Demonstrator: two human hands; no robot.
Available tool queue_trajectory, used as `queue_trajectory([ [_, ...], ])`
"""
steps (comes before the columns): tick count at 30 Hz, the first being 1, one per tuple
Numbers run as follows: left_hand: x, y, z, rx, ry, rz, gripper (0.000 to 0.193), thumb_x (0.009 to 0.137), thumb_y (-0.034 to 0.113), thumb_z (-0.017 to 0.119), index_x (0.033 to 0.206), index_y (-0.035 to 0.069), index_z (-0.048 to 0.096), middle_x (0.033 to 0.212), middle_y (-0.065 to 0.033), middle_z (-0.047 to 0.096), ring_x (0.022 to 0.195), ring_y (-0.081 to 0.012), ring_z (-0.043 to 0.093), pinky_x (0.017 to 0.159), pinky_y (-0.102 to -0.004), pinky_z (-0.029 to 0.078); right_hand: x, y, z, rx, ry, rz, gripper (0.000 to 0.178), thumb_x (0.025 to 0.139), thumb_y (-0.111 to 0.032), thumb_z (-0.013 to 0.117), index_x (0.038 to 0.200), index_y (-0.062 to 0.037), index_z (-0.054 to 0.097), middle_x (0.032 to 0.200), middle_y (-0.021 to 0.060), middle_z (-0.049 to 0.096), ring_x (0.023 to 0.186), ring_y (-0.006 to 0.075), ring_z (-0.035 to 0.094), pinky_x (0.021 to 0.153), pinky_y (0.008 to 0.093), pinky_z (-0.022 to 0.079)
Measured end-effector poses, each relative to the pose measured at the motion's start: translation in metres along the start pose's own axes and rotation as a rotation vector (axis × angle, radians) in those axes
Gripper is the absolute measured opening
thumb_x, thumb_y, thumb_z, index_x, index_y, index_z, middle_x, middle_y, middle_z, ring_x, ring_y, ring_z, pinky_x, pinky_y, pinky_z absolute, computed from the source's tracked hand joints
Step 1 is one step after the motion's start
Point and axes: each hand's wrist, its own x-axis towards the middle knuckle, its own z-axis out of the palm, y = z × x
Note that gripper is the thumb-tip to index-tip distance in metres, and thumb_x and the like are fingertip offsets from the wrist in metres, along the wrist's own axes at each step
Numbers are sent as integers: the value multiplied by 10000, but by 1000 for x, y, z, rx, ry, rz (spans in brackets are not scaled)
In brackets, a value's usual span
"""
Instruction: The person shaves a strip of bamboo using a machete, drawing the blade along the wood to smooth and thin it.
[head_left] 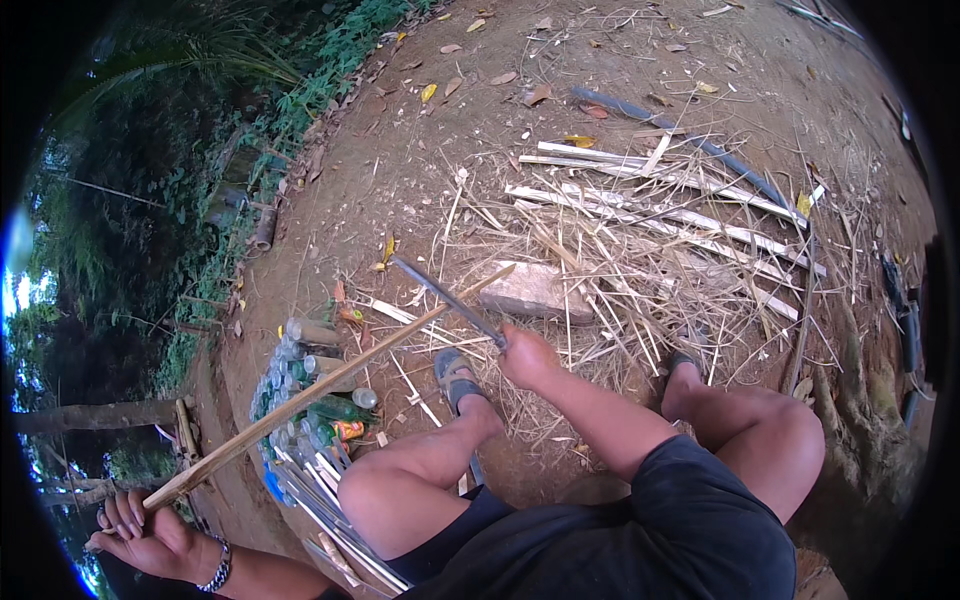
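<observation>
My left hand, with a chain bracelet on its wrist, is closed round the lower end of a long split wooden strip, which looks like bamboo. The strip slants up and away to the right, its pointed far end above a pale block. In my right hand is a long knife, gripped near my knees; the handle is hidden by the fingers. Its dark blade points up and left, crossing over the strip near the far end. Whether blade and strip touch, I cannot tell.
Pale split strips and thin shavings litter the ground right of the block. Behind lies a grey pipe. Plastic bottles are heaped left of my feet, and more strips lie beside my left leg.
</observation>
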Motion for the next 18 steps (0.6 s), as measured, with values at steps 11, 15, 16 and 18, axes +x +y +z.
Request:
queue_trajectory([
  [11, -6, 3, -8, 65, 108, 11, 423, 992, 413, 466, 752, 67, 420, 593, 3, 372, 497, -94, 355, 497, -222, 331, 10, -1, -3, -57, -35, 91, 288, 838, -199, 602, 1061, -19, 567, 912, 219, 674, 871, 396, 654, 823, 475, 507],
  [15, -7, 4, -4, -25, -8, -20, 432, 992, 417, 463, 737, 72, 409, 604, 4, 363, 494, -94, 347, 492, -216, 329, 35, 107, -16, -149, -81, 236, 321, 855, -176, 576, 1115, 12, 574, 1009, 250, 654, 947, 382, 645, 850, 469, 502],
  [16, -5, 3, -5, -29, -4, 9, 431, 992, 415, 466, 737, 73, 408, 605, 4, 362, 494, -92, 348, 490, -217, 329, 35, 106, -14, -161, -51, 203, 311, 853, -168, 574, 1108, 11, 577, 1018, 254, 651, 962, 382, 641, 856, 469, 499],
  [18, -6, -2, -14, -28, 30, 30, 428, 990, 410, 471, 735, 73, 406, 608, 5, 359, 493, -88, 349, 488, -217, 327, 10, 44, -28, -159, -117, 103, 301, 849, -158, 570, 1098, 11, 582, 1024, 252, 650, 970, 387, 636, 869, 464, 495],
])
